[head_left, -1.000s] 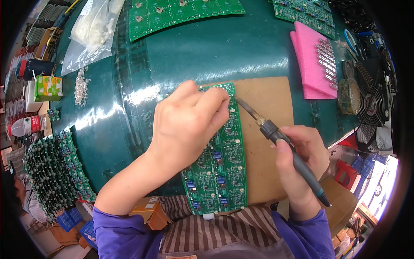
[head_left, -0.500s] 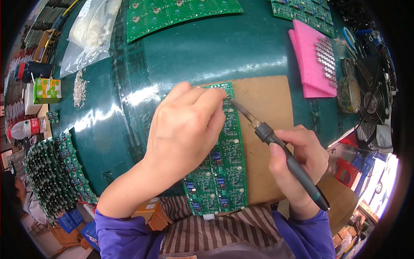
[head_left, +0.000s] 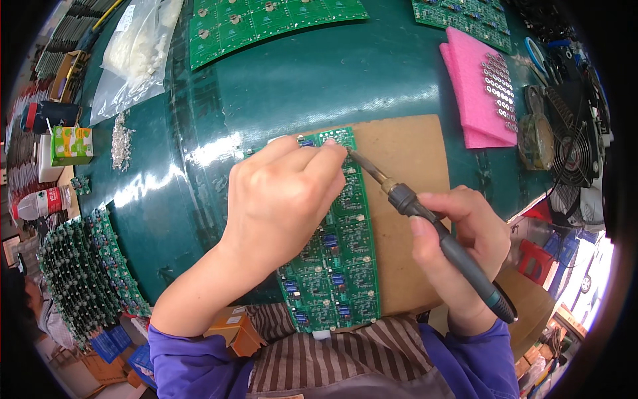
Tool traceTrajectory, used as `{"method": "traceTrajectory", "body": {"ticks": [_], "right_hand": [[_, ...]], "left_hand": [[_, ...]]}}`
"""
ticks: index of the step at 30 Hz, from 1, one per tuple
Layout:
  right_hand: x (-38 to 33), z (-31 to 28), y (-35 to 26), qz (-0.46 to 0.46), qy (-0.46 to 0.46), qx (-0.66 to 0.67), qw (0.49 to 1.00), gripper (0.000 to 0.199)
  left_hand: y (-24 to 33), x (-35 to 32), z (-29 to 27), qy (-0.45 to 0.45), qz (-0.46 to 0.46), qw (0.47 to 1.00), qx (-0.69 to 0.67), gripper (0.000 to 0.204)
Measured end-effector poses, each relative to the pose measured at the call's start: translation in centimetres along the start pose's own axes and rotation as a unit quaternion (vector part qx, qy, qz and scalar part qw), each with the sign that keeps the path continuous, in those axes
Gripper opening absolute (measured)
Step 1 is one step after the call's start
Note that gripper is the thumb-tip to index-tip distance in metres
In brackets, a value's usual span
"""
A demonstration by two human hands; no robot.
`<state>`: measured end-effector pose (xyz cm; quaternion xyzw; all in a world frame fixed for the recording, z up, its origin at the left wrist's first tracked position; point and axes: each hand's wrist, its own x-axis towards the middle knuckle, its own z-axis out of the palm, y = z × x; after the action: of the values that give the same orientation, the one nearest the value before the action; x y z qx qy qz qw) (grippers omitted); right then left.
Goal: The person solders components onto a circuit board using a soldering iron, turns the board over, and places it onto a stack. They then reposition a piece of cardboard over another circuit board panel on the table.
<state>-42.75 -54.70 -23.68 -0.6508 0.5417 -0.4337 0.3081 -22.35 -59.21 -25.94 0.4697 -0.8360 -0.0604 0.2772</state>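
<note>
A long green circuit board (head_left: 339, 266) lies on a brown board (head_left: 412, 219) at the bench's (head_left: 266, 100) near edge. The left hand (head_left: 286, 199) rests on it, fingers (head_left: 329, 154) pinched together — what they grip cannot be told. The right hand (head_left: 458, 246) wraps a soldering iron (head_left: 432, 229), tip at the board's far end.

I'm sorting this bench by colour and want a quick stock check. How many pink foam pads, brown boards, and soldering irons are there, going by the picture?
Pink foam pads: 2, stacked, upper right of the green table.
Brown board: 1, under the green circuit panel.
Soldering iron: 1, held in the right hand.
Total: 4.
</note>
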Motion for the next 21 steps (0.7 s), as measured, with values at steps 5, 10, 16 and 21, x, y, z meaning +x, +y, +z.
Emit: {"method": "traceTrajectory", "body": {"ticks": [5,10,16,21], "right_hand": [[-0.1,-0.3,0.0,-0.023,-0.003,-0.01,1.0,0.023],[-1.5,-1.4,-0.1,0.051,0.029,0.037,0.998,0.024],[-4.0,-2.0,0.7,0.014,0.004,0.052,0.999,0.027],[-4.8,-2.2,0.7,-0.03,-0.019,0.025,0.999,0.027]], "left_hand": [[0.4,-0.2,-0.1,-0.008,-0.042,0.999,-0.009,0.01],[1.3,0.2,-1.4,-0.057,-0.068,0.996,0.001,0.01],[1.8,-0.3,-1.7,-0.068,-0.081,0.993,-0.048,0.014],[3.8,-1.9,-2.6,-0.152,-0.121,0.977,-0.091,0.015]]}}
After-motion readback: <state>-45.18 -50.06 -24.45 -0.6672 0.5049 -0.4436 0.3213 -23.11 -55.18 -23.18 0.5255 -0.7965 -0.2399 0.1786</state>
